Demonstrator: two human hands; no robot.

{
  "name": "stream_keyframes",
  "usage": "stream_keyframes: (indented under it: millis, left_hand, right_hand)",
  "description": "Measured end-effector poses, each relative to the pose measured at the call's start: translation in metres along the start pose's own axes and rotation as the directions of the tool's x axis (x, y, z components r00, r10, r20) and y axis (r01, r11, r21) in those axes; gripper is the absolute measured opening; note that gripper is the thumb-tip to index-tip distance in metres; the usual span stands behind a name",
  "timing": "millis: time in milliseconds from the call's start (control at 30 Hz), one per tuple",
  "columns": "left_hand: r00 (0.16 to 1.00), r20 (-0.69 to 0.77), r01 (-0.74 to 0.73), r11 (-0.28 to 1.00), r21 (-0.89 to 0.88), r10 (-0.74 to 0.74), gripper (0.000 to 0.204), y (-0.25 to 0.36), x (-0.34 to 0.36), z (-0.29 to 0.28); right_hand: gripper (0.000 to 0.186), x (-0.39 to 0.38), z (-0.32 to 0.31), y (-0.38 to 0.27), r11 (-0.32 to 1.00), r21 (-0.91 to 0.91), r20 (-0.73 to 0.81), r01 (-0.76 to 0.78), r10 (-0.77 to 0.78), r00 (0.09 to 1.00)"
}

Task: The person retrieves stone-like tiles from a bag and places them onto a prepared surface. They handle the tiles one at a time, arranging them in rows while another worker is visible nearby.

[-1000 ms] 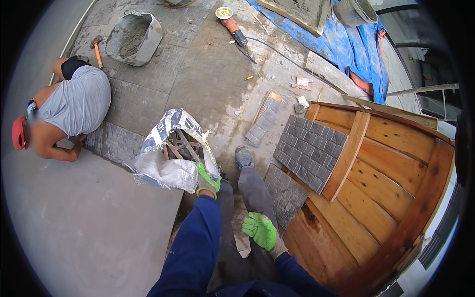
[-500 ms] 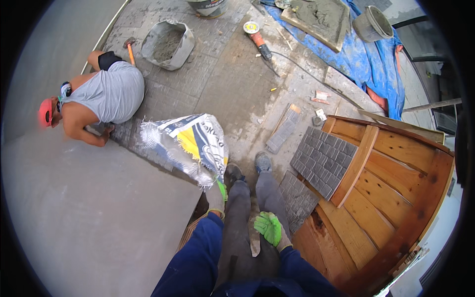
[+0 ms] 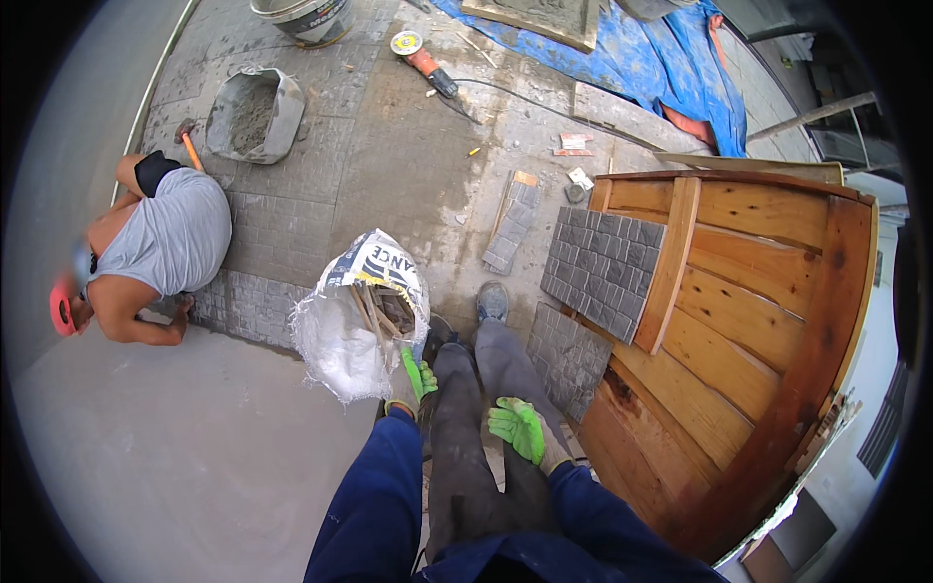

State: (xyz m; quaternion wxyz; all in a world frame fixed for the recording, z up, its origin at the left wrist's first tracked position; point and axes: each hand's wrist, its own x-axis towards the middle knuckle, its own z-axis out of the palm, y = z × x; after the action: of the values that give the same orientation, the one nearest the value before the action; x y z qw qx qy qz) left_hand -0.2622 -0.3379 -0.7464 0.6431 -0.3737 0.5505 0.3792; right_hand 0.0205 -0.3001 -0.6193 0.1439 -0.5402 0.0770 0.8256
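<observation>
Tiled grey floor [image 3: 277, 219] borders a smooth grey slab [image 3: 194, 447]; near that slab's far right corner, the left hand [image 3: 415, 376] grips the rim of a white sack [image 3: 335, 340] (wood scraps [image 3: 373, 316] lie inside its mouth). Before the right thigh [image 3: 530, 496], the right hand [image 3: 526, 431] curls; whether fully closed, I cannot tell.

A building site [image 3: 389, 165], perhaps outdoors, its rim dim: mortar tub [image 3: 284, 124] far left, angle grinder [image 3: 425, 64] far, stone tiles [image 3: 603, 267] right.
</observation>
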Motion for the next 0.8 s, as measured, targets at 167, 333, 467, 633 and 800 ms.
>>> stream_keyframes:
  millis: [167,333,467,633,800]
  left_hand:
    - [0.979,-0.112,-0.161,0.984,0.077,0.169,0.059,0.044,-0.009,0.019]
    - [0.951,-0.082,-0.301,0.953,-0.038,0.297,0.048,0.081,-0.046,0.057]
    - [0.933,-0.018,-0.358,0.920,-0.161,0.360,0.040,0.091,-0.060,0.076]
    - [0.989,0.026,-0.147,0.980,0.135,0.145,0.046,0.067,-0.005,0.109]
    - [0.968,0.209,-0.148,0.988,0.037,0.137,0.053,0.068,0.068,0.158]
  right_hand:
    - [0.040,-0.004,-0.010,0.002,0.993,0.117,-0.085,-0.036,0.046,0.995]
    - [0.040,-0.006,-0.017,0.001,0.986,0.166,-0.043,0.008,-0.001,0.999]
    - [0.040,-0.006,-0.018,-0.010,0.979,0.203,-0.035,0.003,0.005,0.999]
    - [0.039,-0.008,-0.021,-0.028,0.968,0.251,0.029,0.007,-0.015,0.999]
    - [0.040,-0.008,-0.026,-0.039,0.943,0.327,0.037,0.059,-0.075,0.997]
